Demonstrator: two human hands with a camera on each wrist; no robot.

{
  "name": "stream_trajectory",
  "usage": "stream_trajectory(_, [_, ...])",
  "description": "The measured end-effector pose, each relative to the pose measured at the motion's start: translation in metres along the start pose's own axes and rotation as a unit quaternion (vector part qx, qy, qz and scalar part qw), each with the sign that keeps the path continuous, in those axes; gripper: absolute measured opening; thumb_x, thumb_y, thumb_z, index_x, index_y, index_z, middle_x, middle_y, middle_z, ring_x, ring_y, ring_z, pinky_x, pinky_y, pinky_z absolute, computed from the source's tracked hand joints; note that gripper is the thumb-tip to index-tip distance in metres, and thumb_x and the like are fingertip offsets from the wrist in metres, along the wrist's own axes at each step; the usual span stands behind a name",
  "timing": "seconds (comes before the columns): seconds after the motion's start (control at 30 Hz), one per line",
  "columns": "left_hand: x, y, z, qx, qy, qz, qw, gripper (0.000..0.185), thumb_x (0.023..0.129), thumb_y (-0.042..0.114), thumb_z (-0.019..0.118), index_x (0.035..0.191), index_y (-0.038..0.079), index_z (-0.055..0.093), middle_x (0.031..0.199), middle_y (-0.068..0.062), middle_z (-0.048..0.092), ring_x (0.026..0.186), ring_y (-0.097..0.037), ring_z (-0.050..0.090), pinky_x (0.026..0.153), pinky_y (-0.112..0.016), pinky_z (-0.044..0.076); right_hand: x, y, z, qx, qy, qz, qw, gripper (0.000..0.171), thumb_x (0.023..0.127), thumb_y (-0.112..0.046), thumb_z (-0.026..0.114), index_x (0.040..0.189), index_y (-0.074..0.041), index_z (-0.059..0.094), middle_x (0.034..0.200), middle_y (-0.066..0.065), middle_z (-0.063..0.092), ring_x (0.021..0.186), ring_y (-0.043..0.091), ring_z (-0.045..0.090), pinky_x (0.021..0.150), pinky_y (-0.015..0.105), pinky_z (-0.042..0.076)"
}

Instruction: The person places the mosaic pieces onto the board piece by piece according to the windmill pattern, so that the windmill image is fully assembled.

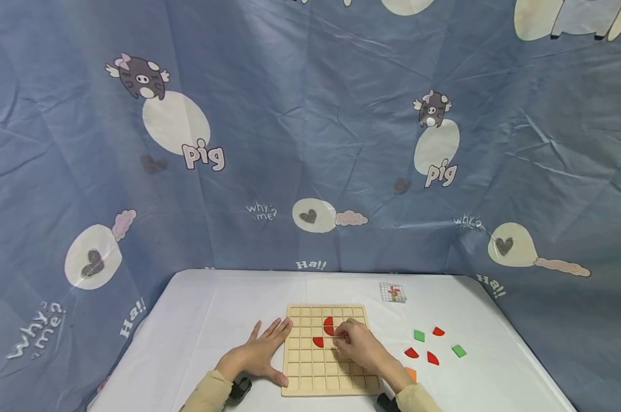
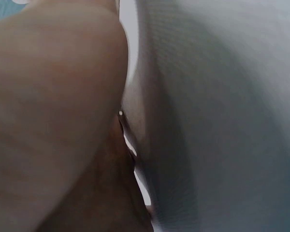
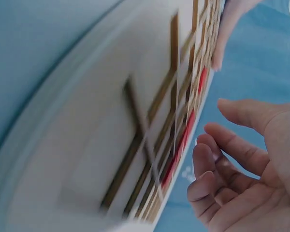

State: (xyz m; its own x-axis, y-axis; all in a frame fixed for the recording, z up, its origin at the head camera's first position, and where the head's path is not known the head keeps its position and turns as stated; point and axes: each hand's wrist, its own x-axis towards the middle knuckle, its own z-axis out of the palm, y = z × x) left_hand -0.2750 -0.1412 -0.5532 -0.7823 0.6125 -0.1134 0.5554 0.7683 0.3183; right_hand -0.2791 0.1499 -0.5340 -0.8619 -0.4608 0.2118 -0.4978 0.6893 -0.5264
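A square wooden grid board lies on the white table. On its left edge rests my left hand, fingers spread and thumb near the lower corner. Red quarter-circle pieces sit in cells of the board: a half-disc-shaped red pair and a single red quarter. Just right of these, my right hand hovers over the board. In the right wrist view its fingers are loosely bent, the thumb is apart from them, and nothing shows between them. The left wrist view is mostly blurred skin and table.
Right of the board lie loose red quarters, green squares and an orange piece, partly hidden by the right forearm. A small pattern card lies beyond the board's right corner. Blue printed cloth hangs behind the table.
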Motion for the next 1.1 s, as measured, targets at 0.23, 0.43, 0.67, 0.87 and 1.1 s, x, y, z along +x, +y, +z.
stream_trajectory(0.23, [0.000, 0.000, -0.001, 0.003, 0.005, 0.001, 1.0000, 0.126, 0.055, 0.078, 0.058, 0.147, 0.008, 0.007, 0.153, -0.010, 0.005, 0.139, -0.031, 0.005, 0.105, -0.063, -0.002, -0.021, 0.024, -0.024, -0.004, 0.041, 0.022, 0.999, 0.011, 0.081, -0.016, 0.068, 0.088, -0.009, 0.064, 0.081, -0.004, 0.056, 0.063, 0.001, 0.047, 0.052, 0.017, 0.044])
stream_trajectory(0.43, [-0.001, 0.000, 0.000, 0.000, 0.002, -0.001, 1.0000, 0.127, 0.054, 0.078, 0.058, 0.147, 0.008, 0.006, 0.153, -0.010, 0.004, 0.139, -0.031, 0.004, 0.105, -0.063, -0.003, -0.040, 0.048, -0.047, -0.025, 0.071, 0.095, 0.993, 0.014, 0.076, -0.014, 0.071, 0.087, -0.011, 0.062, 0.081, -0.004, 0.056, 0.062, 0.004, 0.045, 0.052, 0.019, 0.040])
stream_trajectory(0.67, [-0.001, -0.001, 0.001, 0.009, 0.004, -0.003, 0.9999, 0.127, 0.054, 0.080, 0.056, 0.146, 0.008, 0.006, 0.153, -0.010, 0.004, 0.139, -0.031, 0.004, 0.105, -0.063, -0.002, -0.059, 0.069, -0.072, -0.042, 0.062, 0.177, 0.981, 0.022, 0.070, -0.013, 0.075, 0.089, -0.010, 0.063, 0.084, -0.001, 0.058, 0.073, 0.013, 0.050, 0.059, 0.025, 0.042])
stream_trajectory(0.87, [-0.002, 0.001, 0.000, 0.000, 0.000, -0.004, 1.0000, 0.127, 0.054, 0.078, 0.057, 0.146, 0.008, 0.007, 0.153, -0.009, 0.004, 0.139, -0.030, 0.003, 0.105, -0.062, -0.004, -0.071, 0.083, -0.084, -0.060, 0.020, 0.228, 0.972, 0.030, 0.070, -0.019, 0.077, 0.092, -0.006, 0.062, 0.085, 0.002, 0.058, 0.076, 0.014, 0.055, 0.064, 0.032, 0.047])
stream_trajectory(1.1, [-0.001, 0.000, 0.000, 0.005, -0.001, -0.005, 1.0000, 0.126, 0.055, 0.079, 0.056, 0.147, 0.009, 0.006, 0.153, -0.008, 0.003, 0.140, -0.029, 0.002, 0.106, -0.062, -0.004, -0.080, 0.091, -0.084, -0.035, -0.006, 0.251, 0.967, 0.030, 0.065, -0.017, 0.080, 0.084, -0.006, 0.060, 0.074, 0.000, 0.055, 0.066, 0.011, 0.049, 0.057, 0.027, 0.044])
